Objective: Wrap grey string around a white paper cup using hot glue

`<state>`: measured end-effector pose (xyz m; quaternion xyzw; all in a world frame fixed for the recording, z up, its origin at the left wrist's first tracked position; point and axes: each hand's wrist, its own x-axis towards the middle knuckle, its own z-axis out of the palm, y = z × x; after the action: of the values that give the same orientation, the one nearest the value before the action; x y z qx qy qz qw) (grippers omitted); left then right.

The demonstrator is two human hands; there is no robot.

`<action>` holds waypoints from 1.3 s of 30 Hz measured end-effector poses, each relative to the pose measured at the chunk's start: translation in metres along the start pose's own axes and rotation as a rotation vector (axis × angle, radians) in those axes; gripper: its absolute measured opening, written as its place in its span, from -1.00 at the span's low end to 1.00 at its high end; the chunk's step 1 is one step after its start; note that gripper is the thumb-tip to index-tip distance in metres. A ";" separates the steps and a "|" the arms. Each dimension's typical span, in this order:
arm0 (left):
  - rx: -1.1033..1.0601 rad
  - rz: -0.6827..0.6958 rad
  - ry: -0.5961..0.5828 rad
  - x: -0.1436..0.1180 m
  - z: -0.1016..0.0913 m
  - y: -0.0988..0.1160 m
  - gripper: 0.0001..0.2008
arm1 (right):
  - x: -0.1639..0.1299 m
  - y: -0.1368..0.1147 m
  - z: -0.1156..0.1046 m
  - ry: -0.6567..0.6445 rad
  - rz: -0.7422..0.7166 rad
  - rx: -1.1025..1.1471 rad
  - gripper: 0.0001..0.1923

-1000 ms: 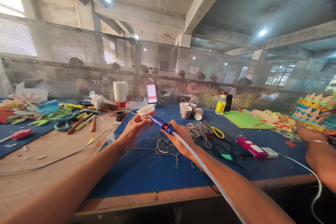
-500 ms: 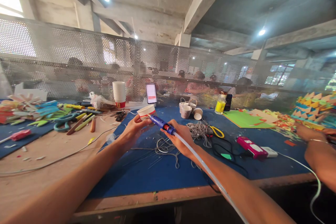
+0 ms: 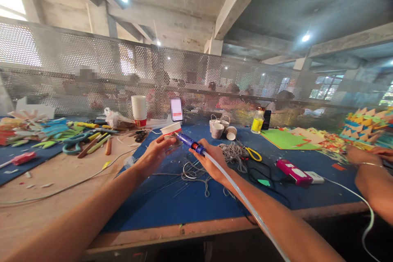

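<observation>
While, in the head view, the left hand (image 3: 155, 152) pinches a tilted white-and-red cup (image 3: 170, 129) above the blue mat (image 3: 172, 211), the right hand (image 3: 212, 160) is wrapped around a blue glue gun (image 3: 185, 139) whose tip points at the cup's side, though whether the two touch cannot be told. A long translucent rod (image 3: 227, 180) runs back from the gun, a tangle of grey cord (image 3: 231, 152) lies near the right hand, and farther back a phone (image 3: 176, 109) stands upright near a stack of paper cups (image 3: 139, 108).

Smooth paper cup (image 3: 170, 129), glossy plastic glue gun (image 3: 186, 141), matt metal screen (image 3: 89, 55)
</observation>
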<state>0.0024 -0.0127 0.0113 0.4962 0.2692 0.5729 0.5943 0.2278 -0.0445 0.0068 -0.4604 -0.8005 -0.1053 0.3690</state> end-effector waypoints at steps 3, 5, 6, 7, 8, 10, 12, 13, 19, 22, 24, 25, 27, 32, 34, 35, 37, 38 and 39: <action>-0.012 0.002 -0.003 -0.001 0.001 0.001 -0.60 | 0.000 0.000 0.000 -0.001 0.001 0.011 -0.78; -0.025 0.003 0.003 -0.001 0.001 0.001 -0.63 | 0.000 0.001 0.000 0.005 -0.001 0.007 -0.77; -0.031 0.003 0.006 -0.001 0.001 0.002 -0.64 | 0.000 0.001 0.000 0.008 -0.002 0.001 -0.76; -0.036 0.001 0.009 -0.001 0.002 0.002 -0.65 | 0.000 0.001 0.000 0.012 -0.001 -0.006 -0.76; -0.040 -0.001 0.012 -0.001 0.002 0.002 -0.66 | 0.000 0.001 0.000 0.013 0.000 -0.012 -0.76; -0.044 -0.003 0.014 -0.002 0.003 0.003 -0.67 | 0.000 0.000 -0.001 0.014 0.005 -0.023 -0.76; -0.049 0.003 0.010 -0.002 0.003 0.003 -0.67 | 0.001 0.000 -0.002 0.014 0.009 -0.031 -0.76; -0.052 0.007 0.006 -0.002 0.003 0.003 -0.66 | 0.001 -0.001 -0.002 0.014 0.009 -0.033 -0.76; -0.021 0.012 -0.011 0.000 0.000 -0.001 -0.63 | 0.001 0.000 -0.001 0.016 0.006 -0.022 -0.75; -0.012 0.014 -0.012 0.002 -0.002 -0.003 -0.61 | 0.001 0.000 0.000 0.007 0.009 -0.015 -0.75; -0.011 0.013 -0.015 0.002 -0.003 -0.003 -0.61 | 0.001 0.000 0.000 0.005 0.014 -0.012 -0.76; -0.013 0.014 -0.018 0.002 -0.003 -0.003 -0.61 | 0.001 -0.001 -0.001 0.005 0.017 -0.010 -0.76; -0.021 0.015 -0.022 0.002 -0.003 -0.002 -0.62 | 0.001 -0.002 -0.002 0.006 0.025 -0.006 -0.76; -0.032 0.008 -0.032 0.001 -0.002 -0.001 -0.62 | 0.001 -0.003 -0.004 0.015 0.041 0.004 -0.76; -0.034 0.007 -0.041 0.002 -0.003 -0.001 -0.63 | 0.001 -0.002 -0.003 0.017 0.035 0.005 -0.77; -0.034 0.007 -0.045 0.002 -0.004 -0.002 -0.63 | 0.001 -0.001 -0.002 0.019 0.031 0.003 -0.77; -0.032 0.011 -0.045 0.003 -0.004 -0.002 -0.64 | 0.001 0.000 -0.001 0.025 0.025 0.002 -0.77; -0.032 0.013 -0.043 0.003 -0.005 -0.003 -0.64 | 0.001 0.000 -0.001 0.027 0.022 0.004 -0.76; -0.031 0.014 -0.042 0.004 -0.005 -0.003 -0.65 | 0.001 0.000 0.000 0.029 0.020 0.006 -0.76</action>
<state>0.0001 -0.0076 0.0081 0.5004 0.2444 0.5706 0.6036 0.2275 -0.0440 0.0079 -0.4659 -0.7906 -0.1059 0.3829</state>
